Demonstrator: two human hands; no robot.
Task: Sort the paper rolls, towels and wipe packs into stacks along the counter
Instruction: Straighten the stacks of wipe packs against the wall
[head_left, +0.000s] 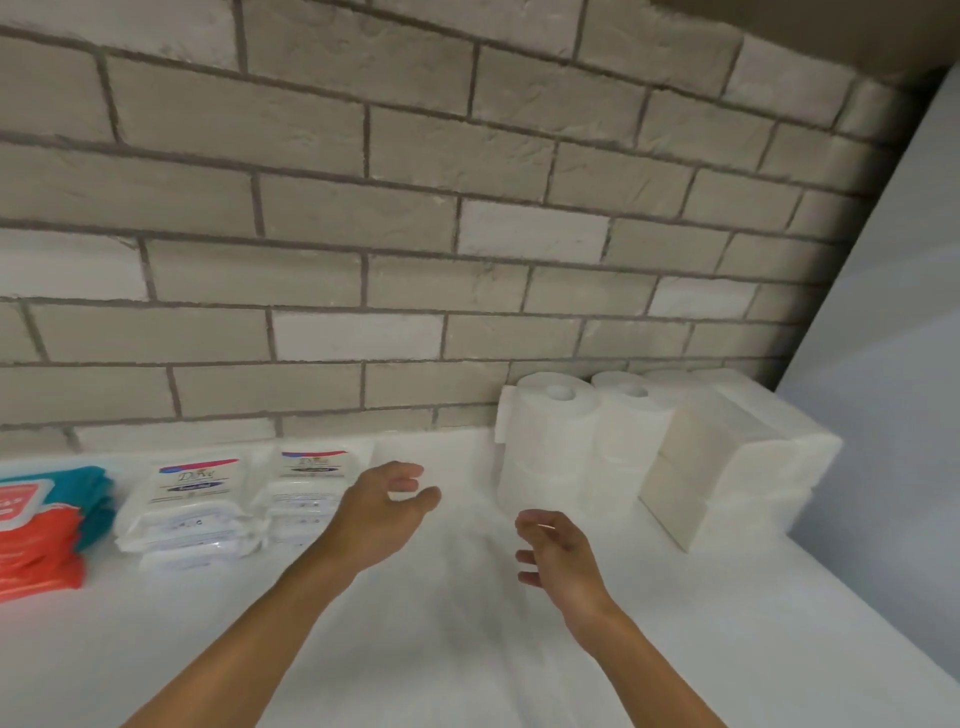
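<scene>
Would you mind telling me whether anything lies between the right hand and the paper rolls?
Nothing visible does: only bare counter separates the right hand from the paper rolls. The wipe packs lie off to the left.

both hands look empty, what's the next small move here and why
Probably bring the left hand onto the nearest stack of white wipe packs and square it. Both hands are empty, the right hand too, over bare counter, and that stack's packs sit unevenly, while the paper rolls look lined up.
</scene>
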